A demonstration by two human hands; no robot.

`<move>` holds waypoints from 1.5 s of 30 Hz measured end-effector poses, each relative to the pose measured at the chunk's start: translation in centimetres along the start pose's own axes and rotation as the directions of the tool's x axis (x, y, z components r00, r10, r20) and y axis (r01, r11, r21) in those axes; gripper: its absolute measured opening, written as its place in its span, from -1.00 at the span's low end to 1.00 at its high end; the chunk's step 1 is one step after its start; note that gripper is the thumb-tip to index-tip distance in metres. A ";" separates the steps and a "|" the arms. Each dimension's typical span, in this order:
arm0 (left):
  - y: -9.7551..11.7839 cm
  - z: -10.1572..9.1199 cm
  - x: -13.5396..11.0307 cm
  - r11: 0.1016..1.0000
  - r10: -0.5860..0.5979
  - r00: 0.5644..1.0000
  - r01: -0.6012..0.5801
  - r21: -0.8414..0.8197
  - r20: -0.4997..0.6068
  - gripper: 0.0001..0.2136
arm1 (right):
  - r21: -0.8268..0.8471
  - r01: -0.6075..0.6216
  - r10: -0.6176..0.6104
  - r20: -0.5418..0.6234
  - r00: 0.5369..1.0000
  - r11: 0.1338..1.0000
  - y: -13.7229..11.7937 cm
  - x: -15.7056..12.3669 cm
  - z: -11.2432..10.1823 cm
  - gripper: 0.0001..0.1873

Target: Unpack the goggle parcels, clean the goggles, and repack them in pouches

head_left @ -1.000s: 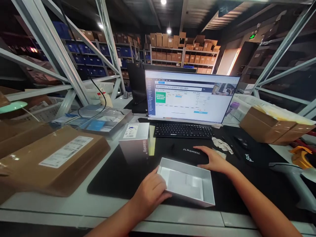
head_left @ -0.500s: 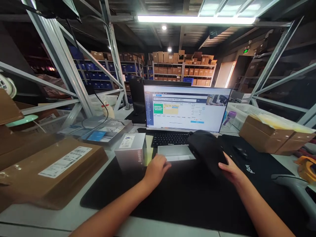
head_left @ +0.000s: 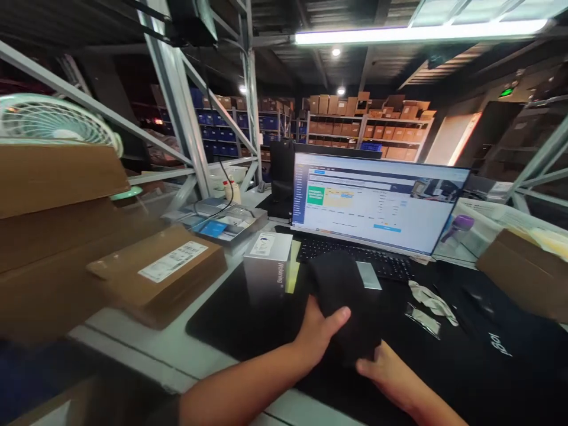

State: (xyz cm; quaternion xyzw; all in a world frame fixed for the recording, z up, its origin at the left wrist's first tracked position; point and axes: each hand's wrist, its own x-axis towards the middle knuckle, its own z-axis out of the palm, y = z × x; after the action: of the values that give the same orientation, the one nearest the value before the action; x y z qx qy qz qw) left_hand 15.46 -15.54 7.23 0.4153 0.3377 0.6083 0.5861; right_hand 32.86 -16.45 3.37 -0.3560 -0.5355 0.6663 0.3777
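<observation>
A black, dark-surfaced case (head_left: 344, 305) is held tilted above the black desk mat (head_left: 275, 343); its exact kind is not clear. My left hand (head_left: 320, 331) grips its left side, thumb laid across the front. My right hand (head_left: 382, 367) pinches its lower right edge, the other fingers hidden behind. Just left of the case stands a silver-grey printed box (head_left: 266, 272) with a yellow slip (head_left: 293, 269) beside it. Behind the case, part of a white-grey open box (head_left: 369, 276) shows.
A keyboard (head_left: 394, 266) and a monitor (head_left: 373, 201) stand behind. At right lie crumpled white gloves (head_left: 433, 300), a small clear packet (head_left: 422, 320) and a mouse (head_left: 478, 300). A labelled brown carton (head_left: 164, 275) and a grey tray (head_left: 231, 225) are at left, with a fan (head_left: 57, 118) farther left.
My right hand has brought the black case left and down, and my left hand has taken hold of it. The view has turned left, bringing the fan into sight.
</observation>
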 end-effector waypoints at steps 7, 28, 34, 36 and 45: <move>0.3 -0.5 1.4 0.981 0.169 0.984 -0.163 -0.108 0.055 -0.08 | -0.352 -0.244 0.266 0.016 0.964 0.904 1.2 0.4 0.4 -0.23; -2.8 -2.3 1.0 0.458 0.171 0.799 -0.582 0.671 0.576 -0.07 | -0.694 -0.164 -0.082 -0.307 0.948 0.701 -14.8 2.1 1.6 -0.43; -2.2 -2.0 1.1 0.786 0.204 0.961 -0.274 0.554 0.186 -0.12 | -0.607 0.226 -0.419 -0.195 0.887 0.761 -11.4 0.3 2.4 -0.67; -1.9 -1.9 0.9 0.904 0.110 0.993 -0.112 0.412 0.029 -0.23 | -0.665 0.250 -0.422 -0.108 0.900 0.704 -9.4 -1.0 2.6 -0.72; -3.8 -1.0 -4.6 0.947 -0.295 0.950 0.278 -0.161 -0.098 -0.51 | -0.884 0.078 -0.249 -0.044 0.968 0.460 -6.5 -0.1 0.9 -0.28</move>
State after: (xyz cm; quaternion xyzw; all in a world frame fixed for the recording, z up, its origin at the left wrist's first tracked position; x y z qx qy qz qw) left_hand 16.07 -19.72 2.92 0.2803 0.3841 0.5636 0.6755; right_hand 32.96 -16.04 9.91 -0.4999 -0.7981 0.2270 0.2481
